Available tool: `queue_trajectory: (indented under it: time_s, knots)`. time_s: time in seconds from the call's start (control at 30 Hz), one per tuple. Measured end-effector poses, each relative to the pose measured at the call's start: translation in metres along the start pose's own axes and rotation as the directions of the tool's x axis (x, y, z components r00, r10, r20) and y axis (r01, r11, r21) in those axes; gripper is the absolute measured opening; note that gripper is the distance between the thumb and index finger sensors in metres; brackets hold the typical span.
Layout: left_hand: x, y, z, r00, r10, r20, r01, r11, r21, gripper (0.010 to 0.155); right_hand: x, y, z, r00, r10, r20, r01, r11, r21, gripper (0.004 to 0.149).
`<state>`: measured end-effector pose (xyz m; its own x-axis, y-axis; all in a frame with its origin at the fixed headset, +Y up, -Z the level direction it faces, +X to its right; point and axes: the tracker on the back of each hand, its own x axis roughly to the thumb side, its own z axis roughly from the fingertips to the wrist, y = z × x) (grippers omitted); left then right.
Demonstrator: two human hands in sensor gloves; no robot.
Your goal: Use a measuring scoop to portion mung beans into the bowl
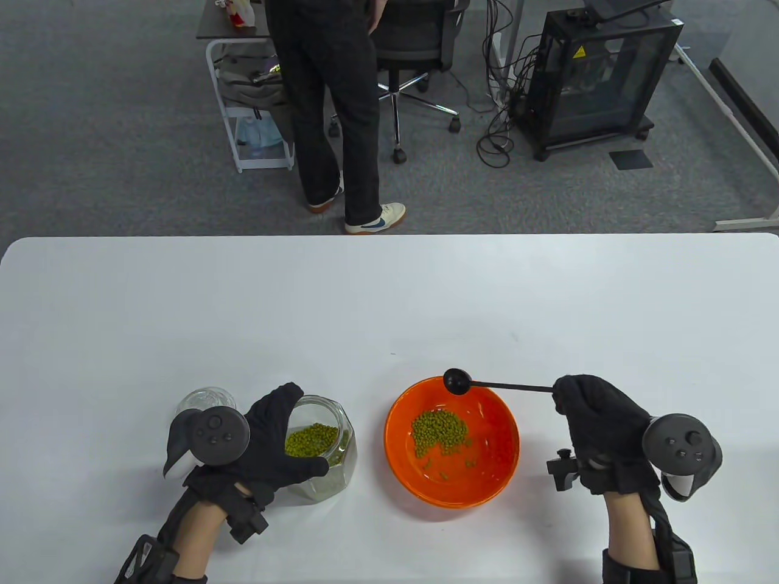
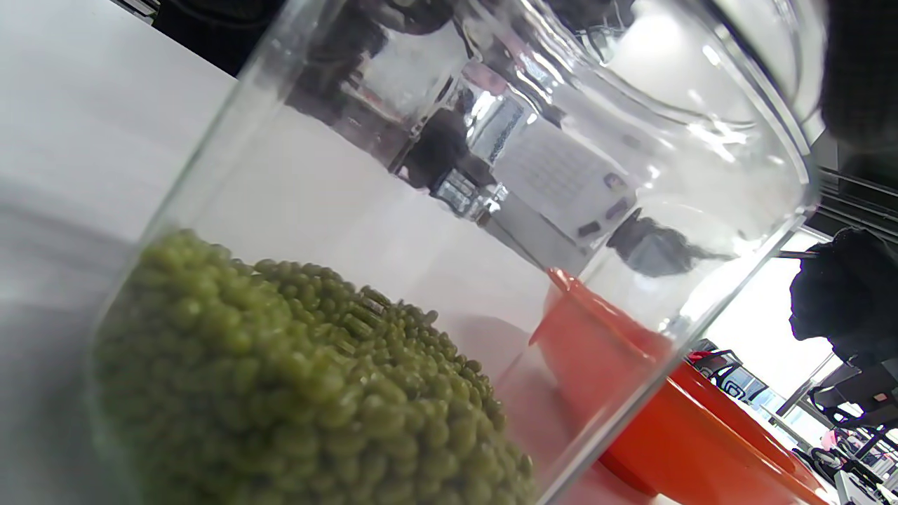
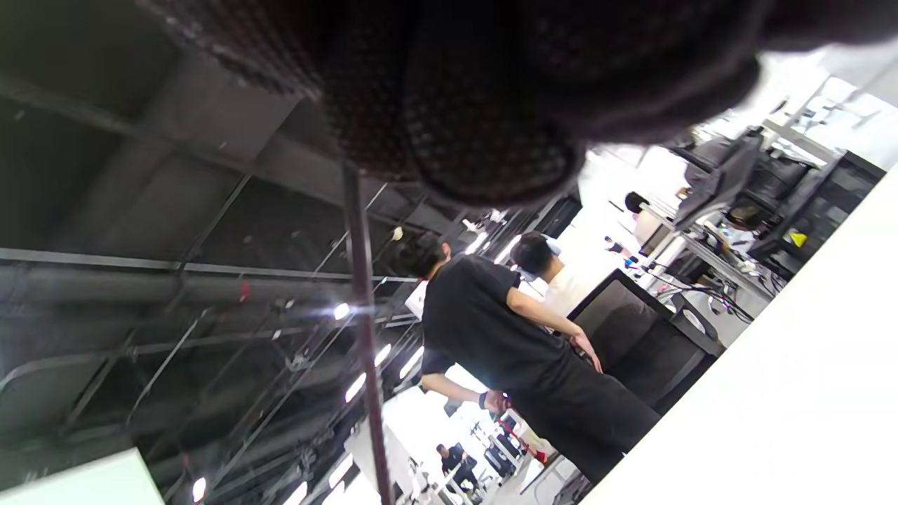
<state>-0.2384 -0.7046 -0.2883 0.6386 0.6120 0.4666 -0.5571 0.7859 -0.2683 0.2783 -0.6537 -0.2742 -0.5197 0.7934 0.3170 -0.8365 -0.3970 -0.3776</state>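
Left hand (image 1: 268,444) grip wraps the glass jar (image 1: 322,447) of mung beans (image 1: 311,440) on the bench (image 1: 389,292). Right hand (image 1: 599,426) grip pinches the black measuring scoop (image 1: 456,381) handle, cup over the far rim of the orange bowl (image 1: 481,486), which holds beans.

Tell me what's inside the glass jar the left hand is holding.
The glass jar holds a heap of green mung beans filling only its lower part; the rest is empty. The left hand covers part of the jar's near side, so that stretch is hidden from above.
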Motion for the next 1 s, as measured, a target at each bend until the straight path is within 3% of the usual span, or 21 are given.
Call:
queue_trajectory:
  time_s: [0.37, 0.5, 0.63, 1.0]
  knots:
    - [0.0, 0.0, 0.0, 1.0, 0.002, -0.001, -0.002, 1.0, 0.001, 0.125, 0.0, 0.01, -0.002, 0.929, -0.326, -0.174, 0.331, 0.944, -0.005, 0.043]
    - [0.0, 0.0, 0.0, 1.0, 0.004, -0.001, -0.004, 1.0, 0.0, 0.125, 0.006, 0.015, -0.006, 0.88, -0.374, -0.293, 0.383, 0.923, -0.028, 0.043]
    - [0.001, 0.0, 0.0, 1.0, -0.001, -0.001, 0.001, 1.0, -0.001, 0.125, 0.023, 0.027, -0.008, 0.831, -0.393, -0.395, 0.447, 0.893, 0.051, 0.043]
    - [0.001, 0.0, 0.0, 1.0, 0.006, -0.001, -0.006, 1.0, 0.0, 0.125, 0.101, 0.081, -0.017, 0.91, -0.279, -0.305, 0.359, 0.899, 0.249, 0.043]
